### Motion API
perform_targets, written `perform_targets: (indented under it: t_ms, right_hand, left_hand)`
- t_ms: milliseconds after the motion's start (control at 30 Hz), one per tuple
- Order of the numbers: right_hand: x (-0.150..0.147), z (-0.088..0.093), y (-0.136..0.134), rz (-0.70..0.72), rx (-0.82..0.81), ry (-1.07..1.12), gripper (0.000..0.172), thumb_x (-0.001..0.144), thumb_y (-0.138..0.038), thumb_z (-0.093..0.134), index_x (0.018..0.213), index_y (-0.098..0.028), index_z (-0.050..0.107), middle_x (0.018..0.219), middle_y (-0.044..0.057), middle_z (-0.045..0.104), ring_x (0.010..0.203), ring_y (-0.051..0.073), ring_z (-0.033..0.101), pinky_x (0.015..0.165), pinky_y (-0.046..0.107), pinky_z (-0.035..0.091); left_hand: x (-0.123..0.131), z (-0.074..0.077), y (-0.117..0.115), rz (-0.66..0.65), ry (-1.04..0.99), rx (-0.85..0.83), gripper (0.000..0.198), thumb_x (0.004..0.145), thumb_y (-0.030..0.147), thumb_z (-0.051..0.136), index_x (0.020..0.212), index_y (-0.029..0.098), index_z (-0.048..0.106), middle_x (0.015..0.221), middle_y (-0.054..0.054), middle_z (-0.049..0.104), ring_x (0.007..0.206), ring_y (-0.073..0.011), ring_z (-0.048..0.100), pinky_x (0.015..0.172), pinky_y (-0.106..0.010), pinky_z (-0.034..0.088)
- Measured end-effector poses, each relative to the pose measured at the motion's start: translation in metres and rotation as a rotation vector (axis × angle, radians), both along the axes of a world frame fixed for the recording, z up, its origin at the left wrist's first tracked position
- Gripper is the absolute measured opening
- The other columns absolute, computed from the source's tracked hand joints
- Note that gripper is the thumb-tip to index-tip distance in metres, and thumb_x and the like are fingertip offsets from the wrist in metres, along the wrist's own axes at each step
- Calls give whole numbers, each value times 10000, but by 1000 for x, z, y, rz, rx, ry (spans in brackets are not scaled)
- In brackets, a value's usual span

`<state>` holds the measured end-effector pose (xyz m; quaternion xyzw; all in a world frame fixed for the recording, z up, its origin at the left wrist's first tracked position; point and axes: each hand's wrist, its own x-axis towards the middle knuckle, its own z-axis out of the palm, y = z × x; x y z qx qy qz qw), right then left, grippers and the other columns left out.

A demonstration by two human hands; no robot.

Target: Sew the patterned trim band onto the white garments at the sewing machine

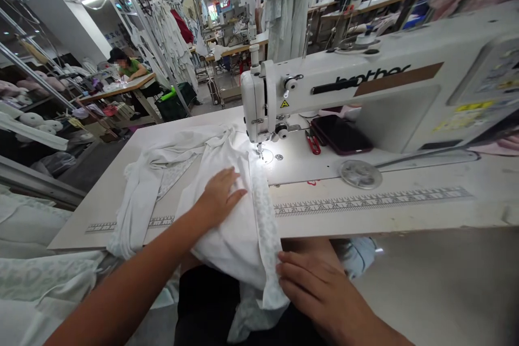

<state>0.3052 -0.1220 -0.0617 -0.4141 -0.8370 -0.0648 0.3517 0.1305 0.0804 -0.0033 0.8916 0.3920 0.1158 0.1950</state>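
A white garment (pixel 194 173) lies spread on the sewing table (pixel 365 211), with its patterned edge strip (pixel 265 216) running from the needle (pixel 259 150) down over the table's front edge. My left hand (pixel 221 197) rests flat on the cloth just left of the strip, fingers stretched out. My right hand (pixel 312 286) is below the table edge, its fingers pinching the lower end of the strip. The white sewing machine (pixel 365 86) stands behind the cloth, its head over the fabric.
Red snips (pixel 312 143) and a dark phone (pixel 340 135) lie under the machine arm, with a round metal disc (pixel 360 174) nearer. A ruler strip (pixel 365 203) runs along the table front. More pale fabric (pixel 36 275) is piled at left. Other people work at tables behind.
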Motion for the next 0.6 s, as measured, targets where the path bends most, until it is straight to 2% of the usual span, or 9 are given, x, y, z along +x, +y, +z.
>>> perform_targets:
  t_ms: [67,133,200,267,333,433,500,600]
  right_hand:
    - [-2,-5,2,-15,54,33,322,1020,-181,329,1026,-132,647,1071,72,703,1187,192,552,989,333,483]
    - [-6,-4,6,-30,107,72,286,1008,-161,371,968,-143,654,1014,42,719,1122,177,598,1002,326,478]
    - [-11,-3,11,-38,111,86,276,998,-143,392,923,-153,658,984,19,725,1075,159,624,1015,312,470]
    - [-16,-5,14,-57,109,98,281,991,-131,399,885,-160,658,960,8,726,1057,148,631,1033,307,454]
    - [-18,-8,16,-74,131,120,279,978,-118,415,837,-171,650,926,-8,725,1046,139,633,1063,310,424]
    - [-16,-11,15,-81,138,125,266,971,-128,436,809,-189,638,882,-26,717,1016,130,638,1094,310,381]
    - [-11,-6,12,-80,80,96,287,978,-129,409,823,-199,640,880,-23,716,1005,128,641,1095,301,375]
    - [-4,11,6,-93,-22,55,320,980,-110,364,891,-210,654,906,-2,723,1017,135,639,1084,296,385]
  left_hand:
    - [-4,-3,34,-36,196,82,512,948,443,418,1415,231,395,1536,-102,315,1441,-300,215,1124,-612,168]
    - [-16,-3,59,5,305,110,512,967,463,350,1449,289,334,1552,-64,281,1446,-294,202,1104,-658,136]
    - [-27,0,73,106,342,145,477,966,445,352,1423,311,381,1535,-54,326,1430,-309,239,1086,-672,156]
    - [-27,4,76,203,347,198,412,949,401,395,1328,290,514,1503,-71,386,1413,-344,260,1073,-684,153]
    - [-11,6,69,242,324,248,337,934,373,424,1179,269,630,1467,-72,436,1404,-341,266,1093,-654,139]
    - [34,3,53,234,193,276,275,904,433,488,963,254,688,1389,-60,499,1363,-293,319,1116,-555,204]
    - [63,-2,45,225,105,272,266,869,463,557,851,224,673,1342,-83,508,1332,-297,336,1100,-547,234]
    - [86,-8,43,227,79,269,200,863,345,602,739,190,626,1286,-98,512,1292,-291,359,1085,-542,246]
